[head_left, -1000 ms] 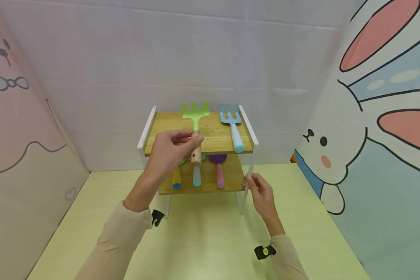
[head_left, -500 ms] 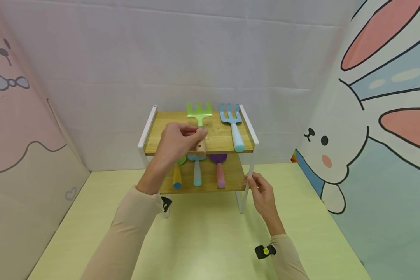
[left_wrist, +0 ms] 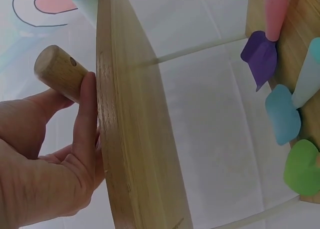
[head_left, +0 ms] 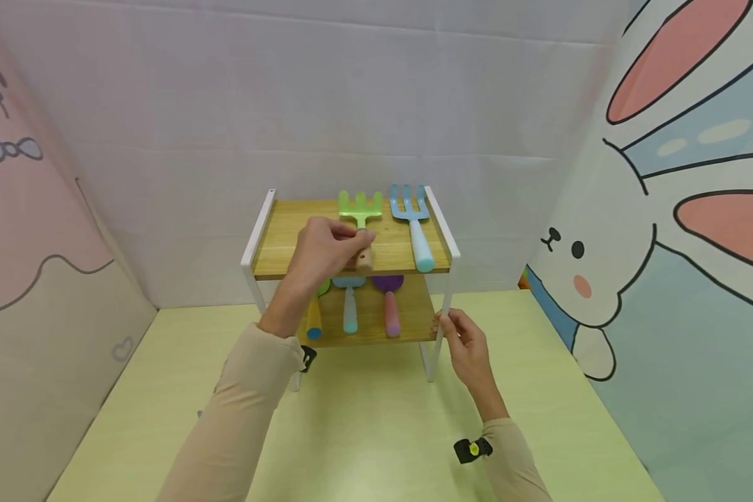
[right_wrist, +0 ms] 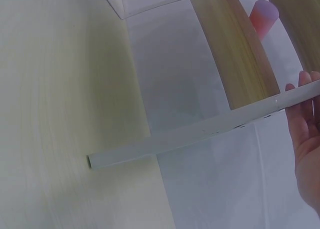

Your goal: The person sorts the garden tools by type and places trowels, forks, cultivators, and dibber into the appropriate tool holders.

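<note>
A green three-pronged garden hand fork (head_left: 360,209) with a wooden handle (left_wrist: 59,71) lies over the middle of the rack's top shelf (head_left: 282,237). My left hand (head_left: 326,249) pinches that handle between thumb and fingers at the shelf's front edge. To its right, a light blue hand fork (head_left: 420,240) rests on the same shelf, prongs toward the back. My right hand (head_left: 468,347) holds the rack's white front right leg (right_wrist: 200,130), its fingertips showing at the leg in the right wrist view.
On the lower shelf (head_left: 420,317) lie a purple tool with a pink handle (head_left: 392,315), a light blue one (head_left: 350,310) and a green one with a yellow handle (head_left: 314,321). The rack stands on a pale yellow table (head_left: 364,432) before a white backdrop (head_left: 351,90).
My left hand has moved right and forward with the green hand fork, lowering it toward the top shelf. My right hand has stayed on the rack leg.
</note>
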Available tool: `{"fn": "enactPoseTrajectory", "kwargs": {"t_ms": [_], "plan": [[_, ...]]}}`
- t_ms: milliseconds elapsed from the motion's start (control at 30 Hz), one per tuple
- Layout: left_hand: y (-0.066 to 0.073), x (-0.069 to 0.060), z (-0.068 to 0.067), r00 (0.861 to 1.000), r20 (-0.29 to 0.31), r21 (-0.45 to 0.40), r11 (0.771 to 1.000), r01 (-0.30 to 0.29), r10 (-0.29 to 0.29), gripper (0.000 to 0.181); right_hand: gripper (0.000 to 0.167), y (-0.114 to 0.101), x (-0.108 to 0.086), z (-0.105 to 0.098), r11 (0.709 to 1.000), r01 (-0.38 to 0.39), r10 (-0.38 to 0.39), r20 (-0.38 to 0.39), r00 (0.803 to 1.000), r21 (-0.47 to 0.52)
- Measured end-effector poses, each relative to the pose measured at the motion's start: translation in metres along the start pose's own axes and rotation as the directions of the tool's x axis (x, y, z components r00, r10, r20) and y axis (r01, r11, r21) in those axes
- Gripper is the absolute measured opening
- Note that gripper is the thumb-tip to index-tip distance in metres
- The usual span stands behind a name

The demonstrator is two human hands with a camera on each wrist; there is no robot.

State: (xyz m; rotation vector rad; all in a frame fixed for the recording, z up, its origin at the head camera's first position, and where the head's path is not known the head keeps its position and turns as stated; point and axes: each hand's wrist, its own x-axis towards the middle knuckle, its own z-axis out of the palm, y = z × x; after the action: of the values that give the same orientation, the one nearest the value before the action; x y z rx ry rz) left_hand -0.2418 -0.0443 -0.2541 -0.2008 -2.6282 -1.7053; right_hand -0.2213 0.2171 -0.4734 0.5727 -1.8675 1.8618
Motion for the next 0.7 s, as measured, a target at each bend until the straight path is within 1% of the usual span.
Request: {"fn": "enactPoseTrajectory", "kwargs": {"t_ms": [200, 367, 567, 700], "plan": [[0.0012, 0.0031, 0.0045, 0.999, -0.043, 0.046, 0.999, -0.023, 0.025, 0.031, 0.015, 0.0000, -0.0004, -0.0006, 1.000, 0.000, 0.000, 0.001, 1.000, 0.003], [0.0020, 0.0050, 0.0079, 0.997, -0.076, 0.063, 0.998, -0.013, 0.018, 0.030, 0.015, 0.0004, -0.0008, -0.0007, 1.000, 0.009, -0.009, 0.010, 1.000, -0.005], [0.0040, 0.0065, 0.0088, 0.996, -0.083, 0.079, 0.997, -0.021, 0.028, 0.026, 0.014, -0.0004, -0.0010, 0.0003, 1.000, 0.014, -0.014, 0.001, 1.000, -0.006], [0.0049, 0.0065, 0.0086, 0.996, -0.086, 0.088, 0.996, -0.027, 0.034, 0.028, 0.014, -0.0016, -0.0007, 0.0006, 1.000, -0.006, 0.006, -0.001, 1.000, 0.004]]}}
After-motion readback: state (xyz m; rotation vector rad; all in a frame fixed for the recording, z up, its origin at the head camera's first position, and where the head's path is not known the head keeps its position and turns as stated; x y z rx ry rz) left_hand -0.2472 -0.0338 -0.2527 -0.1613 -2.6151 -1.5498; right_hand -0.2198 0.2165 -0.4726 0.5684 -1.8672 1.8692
